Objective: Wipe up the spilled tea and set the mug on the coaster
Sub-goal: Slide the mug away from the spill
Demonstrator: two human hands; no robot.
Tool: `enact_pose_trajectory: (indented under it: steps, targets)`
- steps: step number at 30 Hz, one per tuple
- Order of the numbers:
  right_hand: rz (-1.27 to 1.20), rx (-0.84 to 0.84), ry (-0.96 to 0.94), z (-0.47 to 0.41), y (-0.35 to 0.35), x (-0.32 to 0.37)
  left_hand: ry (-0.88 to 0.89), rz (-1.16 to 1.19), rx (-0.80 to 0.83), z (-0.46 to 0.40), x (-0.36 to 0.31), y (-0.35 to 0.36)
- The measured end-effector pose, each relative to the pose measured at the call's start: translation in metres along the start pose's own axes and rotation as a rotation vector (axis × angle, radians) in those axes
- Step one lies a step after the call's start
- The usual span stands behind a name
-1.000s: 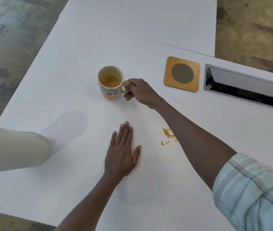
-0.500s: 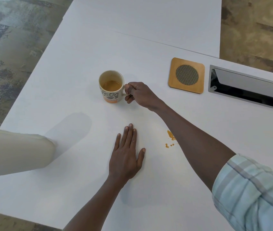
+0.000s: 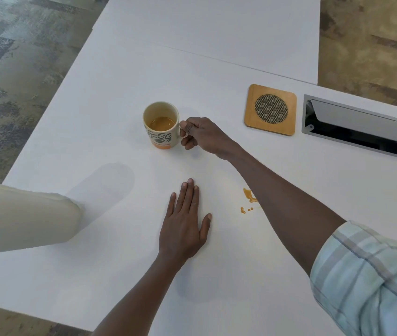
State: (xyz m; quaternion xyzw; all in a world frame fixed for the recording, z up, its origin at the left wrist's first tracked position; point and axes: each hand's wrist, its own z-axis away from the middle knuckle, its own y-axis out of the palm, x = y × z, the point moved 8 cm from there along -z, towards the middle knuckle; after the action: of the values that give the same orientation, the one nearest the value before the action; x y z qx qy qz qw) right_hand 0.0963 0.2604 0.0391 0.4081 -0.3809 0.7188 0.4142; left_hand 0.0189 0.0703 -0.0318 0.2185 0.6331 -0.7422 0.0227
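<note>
A cream mug (image 3: 161,128) with dark patterns and an orange base stands upright on the white table (image 3: 119,81), with tea inside. My right hand (image 3: 203,135) is closed on its handle. A square wooden coaster (image 3: 270,109) with a round mesh centre lies to the right of the mug, apart from it. A small orange tea spill (image 3: 248,196) sits on the table, partly hidden by my right forearm. My left hand (image 3: 185,224) lies flat on the table, palm down, holding nothing, left of the spill.
A large roll of paper towel (image 3: 20,214) lies at the near left. A metal cable hatch (image 3: 362,128) is set into the table at the right. Carpeted floor lies beyond the table's left edge and far right corner.
The hands and mug keep their places on the table; only the view has shifted slightly, moving everything a little down and right in the frame.
</note>
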Motion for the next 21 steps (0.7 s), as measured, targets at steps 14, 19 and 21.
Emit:
enact_pose_trajectory:
  steps: [14, 19, 21]
  targets:
    - [-0.014, -0.265, -0.003, 0.069, -0.011, 0.007, 0.03, 0.041, 0.123, 0.006, -0.001, -0.007]
    - [-0.076, -0.308, -0.015, 0.109, 0.011, 0.013, -0.037, 0.291, 0.227, 0.019, 0.0, -0.028]
    - [-0.104, -0.313, -0.004, 0.123, 0.021, 0.011, -0.115, 0.403, 0.203, 0.025, 0.004, -0.048]
